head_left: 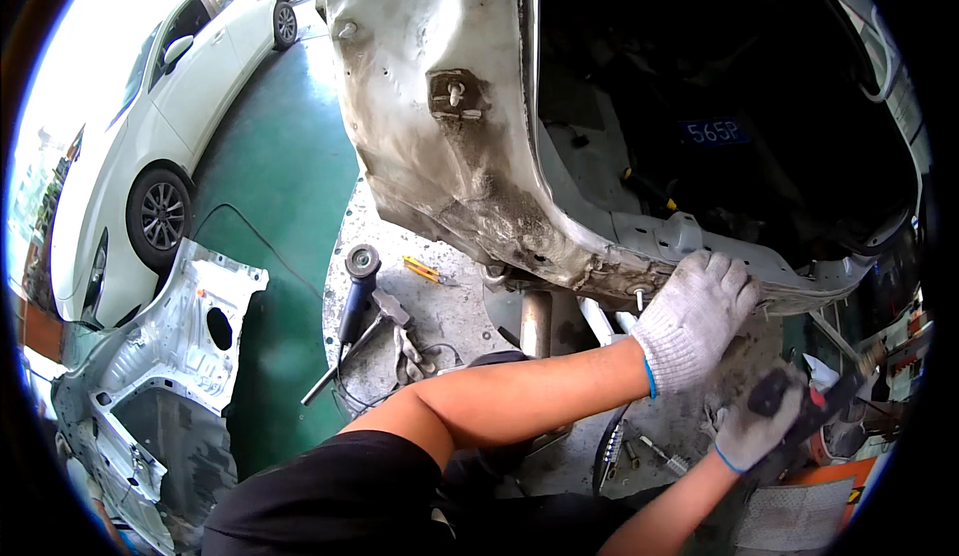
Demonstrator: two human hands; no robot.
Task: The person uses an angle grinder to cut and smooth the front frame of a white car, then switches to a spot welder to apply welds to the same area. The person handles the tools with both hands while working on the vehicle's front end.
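My left hand (702, 306), in a white knit glove with a blue cuff edge, lies over the lower flange of the car body shell (430, 146), fingers bent over the metal lip. The shell is white, dirty and brown-stained along its lower corner, and its dark rear opening faces me. Lower and to the right, my right hand (764, 424), gloved the same way, is closed around a long dark hand-held tool (824, 406) with a red spot. Motion blurs this tool, so its exact kind cannot be made out. It is apart from the shell.
On the grey platform lie an angle grinder (358, 291), a hammer (375, 321), a yellow utility knife (425, 269), a spare glove (410, 358) and several sockets (631, 454). A cut body panel (170, 356) stands at left, near a white car (190, 86). A cable (262, 234) crosses the green floor.
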